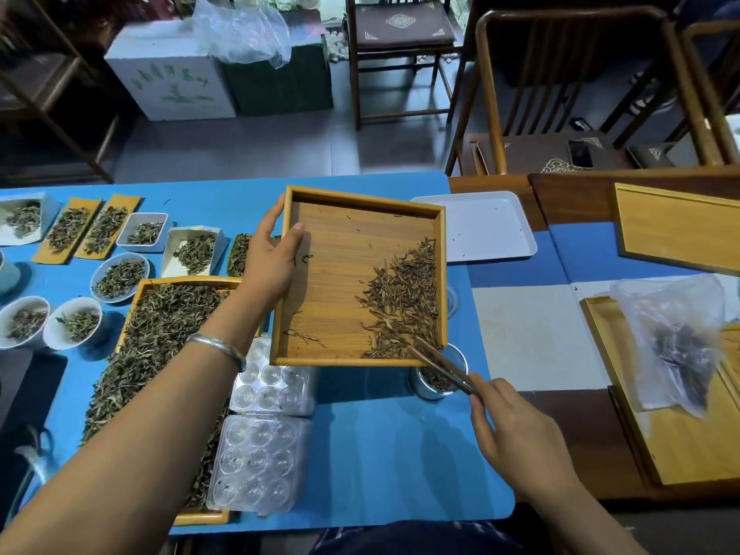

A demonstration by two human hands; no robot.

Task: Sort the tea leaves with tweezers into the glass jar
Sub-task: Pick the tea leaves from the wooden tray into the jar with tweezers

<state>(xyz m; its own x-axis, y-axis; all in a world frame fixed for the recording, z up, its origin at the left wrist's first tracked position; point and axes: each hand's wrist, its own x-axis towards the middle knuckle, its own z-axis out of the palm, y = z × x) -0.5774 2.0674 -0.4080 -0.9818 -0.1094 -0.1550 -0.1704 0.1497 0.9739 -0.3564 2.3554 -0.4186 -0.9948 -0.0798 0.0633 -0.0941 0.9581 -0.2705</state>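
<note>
My left hand (269, 258) grips the left rim of a square bamboo tray (332, 282), held tilted above the blue table. Brown tea leaves (404, 302) are heaped along the tray's right side and lower right corner. My right hand (516, 430) holds dark tweezers (440, 364) whose tips reach into the leaves at that corner. A small glass jar (438, 380) with some leaves inside stands on the table just under the tray's corner, partly hidden by tray and tweezers.
A large tray of green tea (160, 338), several small bowls and boxes of tea (120, 276) and clear plastic blister trays (260, 446) lie left. A white tray (480, 230) sits behind. Wooden trays and a plastic bag of leaves (676, 350) lie right.
</note>
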